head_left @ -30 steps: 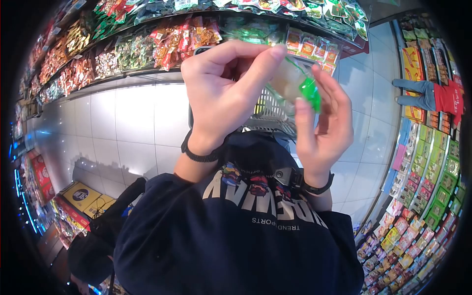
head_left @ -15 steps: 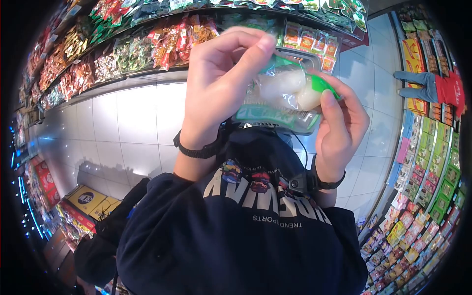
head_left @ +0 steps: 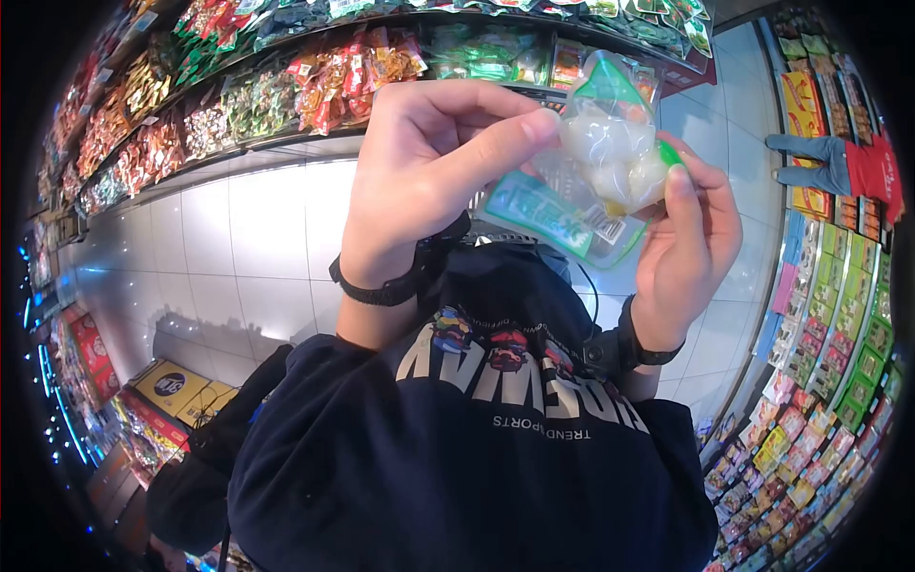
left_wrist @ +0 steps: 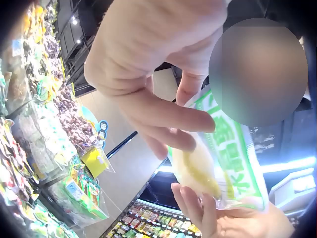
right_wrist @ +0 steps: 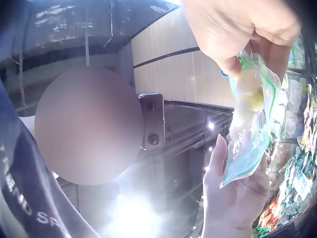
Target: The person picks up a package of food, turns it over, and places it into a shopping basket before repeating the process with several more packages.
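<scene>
Both hands hold a clear snack packet [head_left: 610,157] with green trim up in front of the chest. Pale, rounded pieces [head_left: 624,176] show through the plastic. Beneath them is a green-bordered printed panel [head_left: 548,214] with a barcode. My left hand [head_left: 410,172] has thumb and fingertips at the packet's left edge. My right hand [head_left: 691,248] pinches the other side at a bright green corner, thumb on top. In the left wrist view, large green characters run along the packet [left_wrist: 233,148]. The right wrist view shows the packet [right_wrist: 255,124] spanning both hands.
Behind the packet is a grey shopping basket [head_left: 510,236], mostly hidden. Bagged goods [head_left: 324,81] fill the shelves ahead, and more packages [head_left: 820,324] line the right side. A person in a red top [head_left: 867,181] stands at the right. Yellow cartons [head_left: 172,386] are at lower left.
The packet has turned, so its pale pieces and barcode panel now face the head camera more. The right hand has shifted right and a little down; the left keeps near the packet's left edge.
</scene>
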{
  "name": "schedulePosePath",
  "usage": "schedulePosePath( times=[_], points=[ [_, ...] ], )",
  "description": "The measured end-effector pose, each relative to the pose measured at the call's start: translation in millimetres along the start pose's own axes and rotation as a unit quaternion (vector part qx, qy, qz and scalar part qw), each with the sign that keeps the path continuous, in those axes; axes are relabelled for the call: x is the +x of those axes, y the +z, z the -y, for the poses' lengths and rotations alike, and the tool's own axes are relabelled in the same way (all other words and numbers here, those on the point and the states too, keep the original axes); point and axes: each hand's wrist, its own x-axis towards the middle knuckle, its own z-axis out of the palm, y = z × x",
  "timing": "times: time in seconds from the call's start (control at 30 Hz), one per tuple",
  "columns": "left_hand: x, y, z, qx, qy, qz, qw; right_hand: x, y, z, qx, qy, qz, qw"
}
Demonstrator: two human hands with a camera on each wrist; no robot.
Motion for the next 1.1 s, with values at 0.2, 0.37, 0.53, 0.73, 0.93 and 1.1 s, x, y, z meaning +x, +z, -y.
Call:
schedulePosePath(
  times=[0.2,0.37,0.53,0.73,0.93,1.1],
  points=[
    [3,-3,4,0.057,0.005,-0.001,0.998,2,-8,-2,0.002,-0.003,-0.004,1.0],
    [6,-4,8,0.027,0.013,-0.005,1.0,1,-6,-2,0.012,-0.005,0.001,1.0],
    [9,-7,11,0.038,0.03,-0.018,0.999,1,-6,-3,0.037,0.009,-0.006,0.999],
    [12,-5,12,0.013,0.027,-0.017,0.999,4,-10,-1,0.07,0.03,0.005,0.997],
    [12,-1,12,-0.014,0.0,-0.043,0.999,6,-14,-2,0.122,0.053,0.029,0.991],
    [14,-3,17,-0.018,-0.007,-0.03,0.999,7,-15,0,0.159,0.06,0.033,0.985]
  ],
)
